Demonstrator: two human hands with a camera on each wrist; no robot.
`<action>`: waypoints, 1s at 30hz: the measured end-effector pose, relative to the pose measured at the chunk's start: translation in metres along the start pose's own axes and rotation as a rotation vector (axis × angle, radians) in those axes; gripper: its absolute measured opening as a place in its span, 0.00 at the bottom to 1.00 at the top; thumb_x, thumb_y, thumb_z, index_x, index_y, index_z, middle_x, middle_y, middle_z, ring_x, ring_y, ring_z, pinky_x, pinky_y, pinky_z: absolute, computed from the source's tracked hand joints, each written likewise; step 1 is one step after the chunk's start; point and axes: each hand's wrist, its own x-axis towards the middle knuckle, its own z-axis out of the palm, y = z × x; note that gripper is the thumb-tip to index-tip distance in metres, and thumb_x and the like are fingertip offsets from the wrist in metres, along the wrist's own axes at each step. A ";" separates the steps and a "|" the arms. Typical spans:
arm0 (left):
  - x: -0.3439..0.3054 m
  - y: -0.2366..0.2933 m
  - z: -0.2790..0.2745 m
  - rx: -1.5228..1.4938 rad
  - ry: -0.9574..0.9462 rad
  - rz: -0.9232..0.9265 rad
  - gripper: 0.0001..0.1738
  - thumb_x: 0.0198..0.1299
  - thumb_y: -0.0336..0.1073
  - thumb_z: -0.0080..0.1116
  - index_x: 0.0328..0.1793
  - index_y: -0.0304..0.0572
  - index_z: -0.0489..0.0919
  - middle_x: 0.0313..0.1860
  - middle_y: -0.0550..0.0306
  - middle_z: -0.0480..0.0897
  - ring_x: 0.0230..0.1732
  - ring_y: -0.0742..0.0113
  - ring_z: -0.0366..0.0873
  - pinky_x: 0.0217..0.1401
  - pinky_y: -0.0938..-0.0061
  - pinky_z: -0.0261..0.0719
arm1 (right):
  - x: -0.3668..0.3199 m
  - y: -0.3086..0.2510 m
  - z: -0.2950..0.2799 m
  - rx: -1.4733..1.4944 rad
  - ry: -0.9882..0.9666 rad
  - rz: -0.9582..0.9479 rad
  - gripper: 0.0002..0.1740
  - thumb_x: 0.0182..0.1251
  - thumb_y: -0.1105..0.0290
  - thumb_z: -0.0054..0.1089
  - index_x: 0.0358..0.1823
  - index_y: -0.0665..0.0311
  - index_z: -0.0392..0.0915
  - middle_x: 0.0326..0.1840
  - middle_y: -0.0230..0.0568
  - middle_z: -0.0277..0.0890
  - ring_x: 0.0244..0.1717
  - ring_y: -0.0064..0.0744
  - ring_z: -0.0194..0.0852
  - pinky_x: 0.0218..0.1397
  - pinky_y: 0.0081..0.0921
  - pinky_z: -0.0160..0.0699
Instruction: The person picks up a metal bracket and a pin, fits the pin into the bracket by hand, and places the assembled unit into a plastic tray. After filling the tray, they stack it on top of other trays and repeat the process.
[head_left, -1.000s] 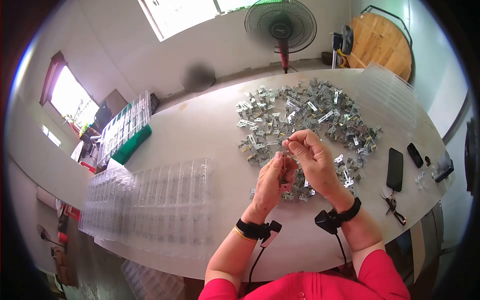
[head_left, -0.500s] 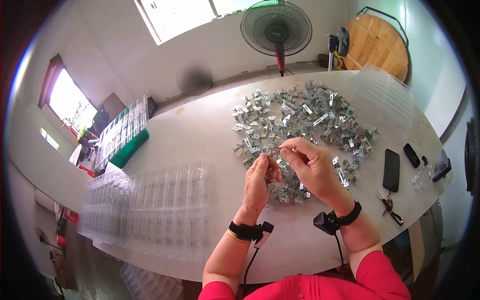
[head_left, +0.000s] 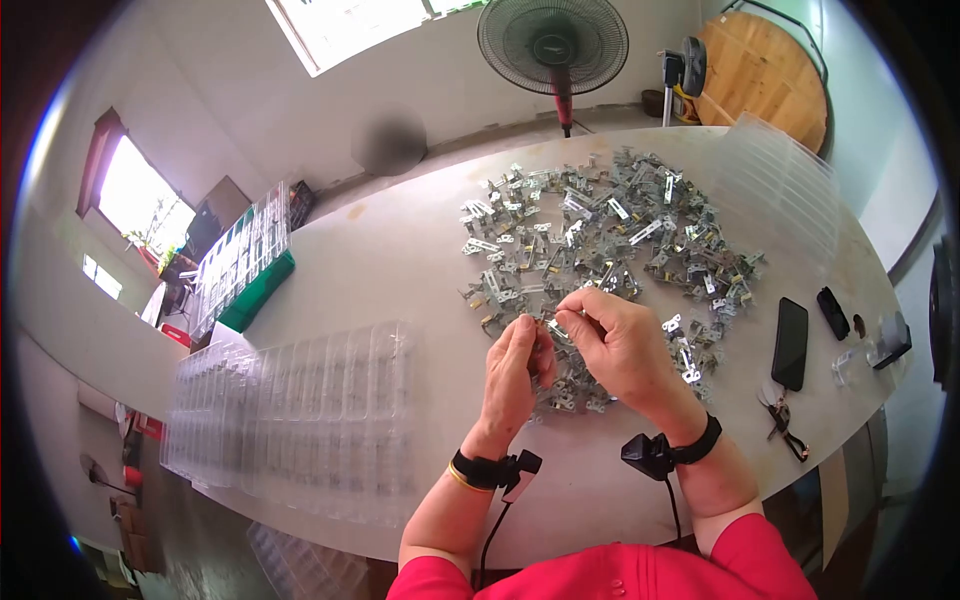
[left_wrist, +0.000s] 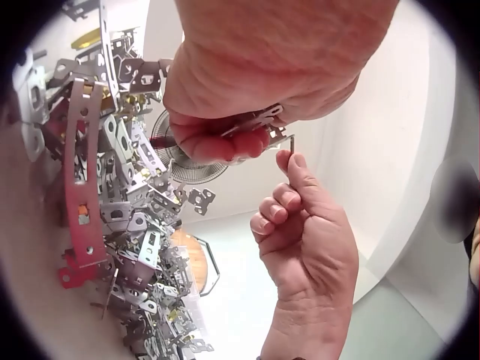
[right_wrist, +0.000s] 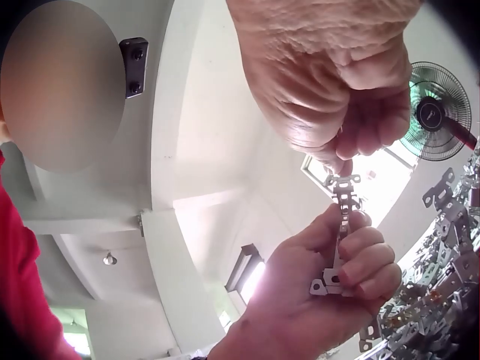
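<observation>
My left hand (head_left: pixel 512 378) grips a jointed metal hinge piece (right_wrist: pixel 344 199), a narrow silvery part with holes and small flat tabs. In the right wrist view it stands upright from the curled fingers, with one tab low against the palm. My right hand (head_left: pixel 628 345) pinches a short thin metal pin (left_wrist: pixel 292 144) between thumb and forefinger, right at the end of the hinge piece. In the head view the fingers hide most of both parts. Just beyond the hands spreads a heap of similar metal hinge pieces (head_left: pixel 570 240).
Clear plastic compartment trays (head_left: pixel 330 420) lie at the left, another clear tray (head_left: pixel 775 190) at the far right. A green-edged case (head_left: pixel 255 290) stands at the back left. On the right are a phone (head_left: pixel 790 343) and small pliers (head_left: pixel 785 420). A fan (head_left: pixel 553 45) stands beyond the table (head_left: pixel 380 270).
Both hands have come slightly nearer my body, the left also moving leftward. The right fingertips have dropped from above the left hand to beside its fingertips. The heap stays as it was.
</observation>
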 end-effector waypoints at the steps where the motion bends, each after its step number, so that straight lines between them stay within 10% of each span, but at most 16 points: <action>1: 0.000 -0.002 -0.001 -0.001 0.001 0.012 0.23 0.78 0.51 0.43 0.38 0.40 0.74 0.22 0.63 0.68 0.20 0.73 0.66 0.23 0.79 0.64 | 0.000 0.000 -0.001 -0.003 -0.003 0.004 0.04 0.68 0.69 0.62 0.39 0.61 0.80 0.29 0.46 0.80 0.28 0.46 0.81 0.31 0.35 0.77; 9: -0.005 0.001 0.003 0.257 0.010 0.159 0.22 0.78 0.50 0.45 0.36 0.41 0.74 0.20 0.68 0.67 0.21 0.80 0.61 0.22 0.82 0.58 | -0.003 -0.008 -0.006 -0.067 -0.063 -0.013 0.07 0.70 0.68 0.61 0.43 0.63 0.77 0.28 0.47 0.80 0.28 0.48 0.80 0.31 0.35 0.76; 17: -0.007 -0.001 0.005 0.425 0.004 0.275 0.19 0.78 0.46 0.47 0.35 0.42 0.74 0.22 0.71 0.66 0.22 0.84 0.57 0.24 0.84 0.55 | 0.001 -0.006 -0.017 0.230 -0.244 0.232 0.09 0.72 0.68 0.59 0.47 0.65 0.77 0.20 0.39 0.75 0.22 0.22 0.73 0.27 0.25 0.70; 30: -0.003 -0.009 0.001 0.667 0.062 0.477 0.17 0.75 0.42 0.53 0.37 0.36 0.75 0.23 0.64 0.70 0.28 0.77 0.63 0.29 0.77 0.66 | -0.002 -0.001 -0.014 0.060 -0.253 0.255 0.08 0.70 0.64 0.60 0.42 0.60 0.80 0.22 0.36 0.73 0.22 0.28 0.68 0.28 0.28 0.67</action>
